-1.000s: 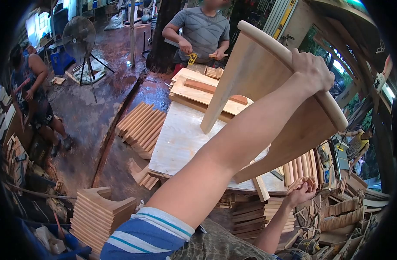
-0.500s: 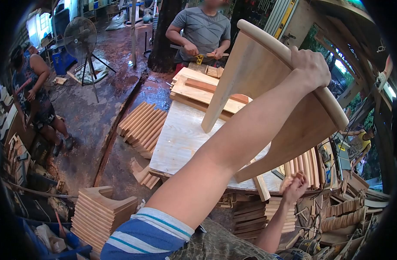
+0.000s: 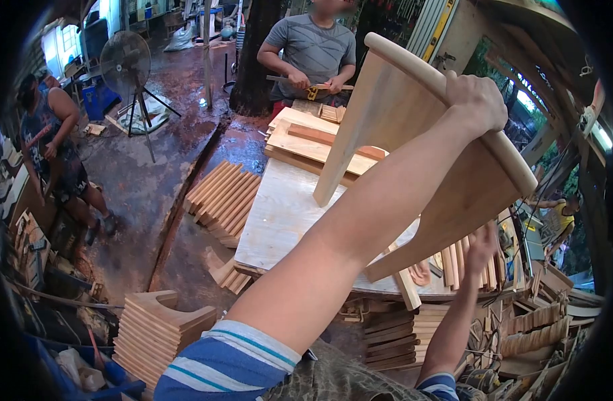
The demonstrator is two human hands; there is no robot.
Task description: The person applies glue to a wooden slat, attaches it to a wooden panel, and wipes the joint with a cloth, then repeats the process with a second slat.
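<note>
My left hand (image 3: 477,103) is closed over the rounded top edge of an arched wooden panel (image 3: 447,174), which has two legs and a curved cut-out. The panel stands tilted on its legs over the pale worktable (image 3: 273,214). My right hand (image 3: 481,247) is raised beside the panel's lower right side, above a row of wooden pieces (image 3: 457,260). Its fingers look stretched out with nothing visible in them, though they are somewhat blurred. A crumpled tan piece (image 3: 420,273) lies on the table edge near the panel's foot.
Boards (image 3: 306,144) lie on the table's far side, where a co-worker (image 3: 313,53) holds a tool. Stacks of arched pieces (image 3: 163,327) and slats (image 3: 226,194) stand left of the table. A fan (image 3: 126,63) and another person (image 3: 56,140) are farther left. Scrap wood (image 3: 537,327) lies right.
My right hand has moved up and right, towards the panel's side. The crumpled tan piece now shows on the table edge. My left hand keeps its hold on the panel.
</note>
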